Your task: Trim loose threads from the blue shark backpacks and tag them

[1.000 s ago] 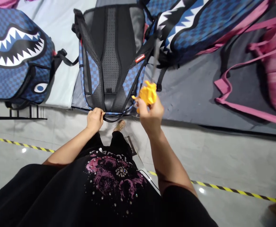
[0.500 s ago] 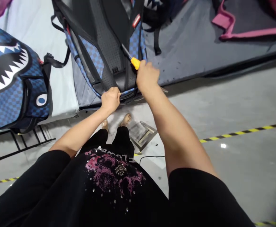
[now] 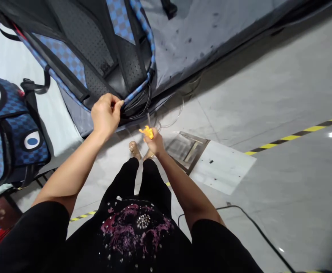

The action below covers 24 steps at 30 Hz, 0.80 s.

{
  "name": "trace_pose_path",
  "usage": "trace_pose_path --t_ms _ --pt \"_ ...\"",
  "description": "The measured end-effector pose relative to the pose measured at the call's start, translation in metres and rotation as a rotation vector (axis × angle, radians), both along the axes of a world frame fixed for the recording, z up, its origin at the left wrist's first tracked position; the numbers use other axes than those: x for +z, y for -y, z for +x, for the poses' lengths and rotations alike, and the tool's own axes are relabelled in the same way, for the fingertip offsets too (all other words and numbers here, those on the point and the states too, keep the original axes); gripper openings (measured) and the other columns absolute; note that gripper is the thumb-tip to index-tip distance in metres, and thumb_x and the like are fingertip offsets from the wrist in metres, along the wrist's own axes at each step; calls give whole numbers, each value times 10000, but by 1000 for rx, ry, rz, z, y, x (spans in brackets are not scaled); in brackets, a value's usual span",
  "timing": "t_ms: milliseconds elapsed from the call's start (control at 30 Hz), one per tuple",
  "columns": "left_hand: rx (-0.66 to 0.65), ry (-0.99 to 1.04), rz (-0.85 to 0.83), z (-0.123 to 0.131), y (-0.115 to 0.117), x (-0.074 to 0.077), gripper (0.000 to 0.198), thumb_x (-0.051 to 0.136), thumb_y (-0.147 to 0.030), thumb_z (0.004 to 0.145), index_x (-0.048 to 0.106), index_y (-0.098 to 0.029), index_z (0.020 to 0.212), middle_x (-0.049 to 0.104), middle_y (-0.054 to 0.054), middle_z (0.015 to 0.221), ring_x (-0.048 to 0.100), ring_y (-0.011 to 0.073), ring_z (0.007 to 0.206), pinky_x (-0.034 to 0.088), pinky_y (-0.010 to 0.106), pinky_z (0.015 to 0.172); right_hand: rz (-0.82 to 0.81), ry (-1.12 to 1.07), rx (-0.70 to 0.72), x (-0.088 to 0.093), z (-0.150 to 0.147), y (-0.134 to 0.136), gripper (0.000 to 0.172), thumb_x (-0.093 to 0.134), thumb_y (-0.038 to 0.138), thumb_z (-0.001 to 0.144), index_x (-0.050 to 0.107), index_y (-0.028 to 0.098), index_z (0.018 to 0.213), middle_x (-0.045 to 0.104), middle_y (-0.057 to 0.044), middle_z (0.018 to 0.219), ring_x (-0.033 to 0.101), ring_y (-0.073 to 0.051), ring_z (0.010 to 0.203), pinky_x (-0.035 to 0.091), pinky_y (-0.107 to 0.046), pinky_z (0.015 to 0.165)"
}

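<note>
A black and blue-checked backpack (image 3: 88, 34) lies back side up on the table edge, its straps and perforated back panel showing. My left hand (image 3: 106, 115) is closed on the bottom edge of the backpack, thumb and fingertips at the blue piping. Lower and to the right, my right hand (image 3: 155, 142) is closed round a yellow-handled tool (image 3: 147, 132) with a slim grey shaft. Blur hides the tool's exact kind. Its shaft points up toward the table edge, apart from the backpack.
On the left lies another blue-checked backpack (image 3: 18, 136) with a shark-mouth print. A grey cloth (image 3: 180, 45) covers the table. On the floor are a framed panel (image 3: 185, 151), a white board (image 3: 222, 167), a black cable (image 3: 257, 225) and yellow-black tape (image 3: 293, 134).
My right hand has drawn the yellow-handled tool down from above the backpack to below the table edge. My left hand stays on the backpack's bottom edge. The view has shifted and turned.
</note>
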State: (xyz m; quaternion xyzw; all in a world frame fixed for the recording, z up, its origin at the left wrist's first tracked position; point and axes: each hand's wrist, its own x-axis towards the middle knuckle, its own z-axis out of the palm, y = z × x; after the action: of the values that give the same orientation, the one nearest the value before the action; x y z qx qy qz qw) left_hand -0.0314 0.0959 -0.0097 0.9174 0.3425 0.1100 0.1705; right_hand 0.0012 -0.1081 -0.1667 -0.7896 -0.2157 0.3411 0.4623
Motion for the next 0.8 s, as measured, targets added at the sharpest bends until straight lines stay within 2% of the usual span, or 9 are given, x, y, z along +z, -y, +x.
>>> trace_pose_path --t_ms 67,167,267,333,467,533,633,700,800 --pt "-49 -13 -19 0 -4 3 220 568 -375 941 575 -178 842 607 11 799 603 140 764 495 282 791 40 27 259 -9 -27 -25 242 663 115 753 642 142 992 618 -123 1293 594 -211 1105 512 -300 908" --pt "-131 14 -14 -13 -4 10 227 543 -395 955 577 -181 888 608 16 831 603 138 784 500 276 769 34 279 770 -21 -42 -78 232 626 84 773 711 97 989 358 -159 1578 365 -320 1409 347 -437 1137" --pt "-108 218 103 -54 5 10 185 510 -374 971 571 -204 1012 620 46 961 619 164 891 514 306 800 -94 481 869 -35 -38 -125 300 541 152 892 716 110 1131 248 -136 1637 185 -353 1494 97 -572 1215" --pt "-116 273 113 -89 12 -4 143 488 -318 980 566 -226 1058 633 46 978 626 169 915 523 324 829 -201 477 867 -45 -38 -135 302 555 183 897 730 108 1132 360 -171 1576 240 -379 1464 70 -617 1198" --pt "-298 -255 -207 -136 13 -64 193 459 -234 976 635 -217 1054 687 67 1089 634 191 1060 508 337 973 -242 552 900 -53 -66 -86 313 507 158 915 749 94 1104 492 -175 1464 430 -328 1313 163 -540 1196" --pt "-259 -514 -300 -137 5 -101 264 465 -183 946 644 -186 1140 666 109 1210 605 224 1167 476 362 1041 -214 599 906 -48 -85 -46 334 467 149 930 749 93 1101 472 -180 1483 435 -323 1289 253 -499 1151" --pt "-106 -690 -299 -123 -11 -143 454 543 -219 905 538 -153 1355 634 181 1259 597 297 1195 473 429 1030 -289 573 894 -37 -101 -5 375 403 139 948 747 104 1091 469 -201 1483 462 -338 1230 364 -470 1009" --pt "-9 -808 -296 -118 -24 -157 547 578 -335 906 479 -170 1418 633 191 1264 595 322 1205 467 447 1025 -375 518 893 -33 -102 6 384 391 140 949 744 116 1097 521 -214 1423 499 -335 1149 381 -458 941" --pt "25 -926 -295 -124 -41 -158 505 560 -366 916 511 -204 1392 643 161 1283 574 306 1255 443 412 1060 -401 458 912 -30 -98 10 362 437 132 922 734 130 1128 608 -216 1282 514 -328 1072 377 -454 905"
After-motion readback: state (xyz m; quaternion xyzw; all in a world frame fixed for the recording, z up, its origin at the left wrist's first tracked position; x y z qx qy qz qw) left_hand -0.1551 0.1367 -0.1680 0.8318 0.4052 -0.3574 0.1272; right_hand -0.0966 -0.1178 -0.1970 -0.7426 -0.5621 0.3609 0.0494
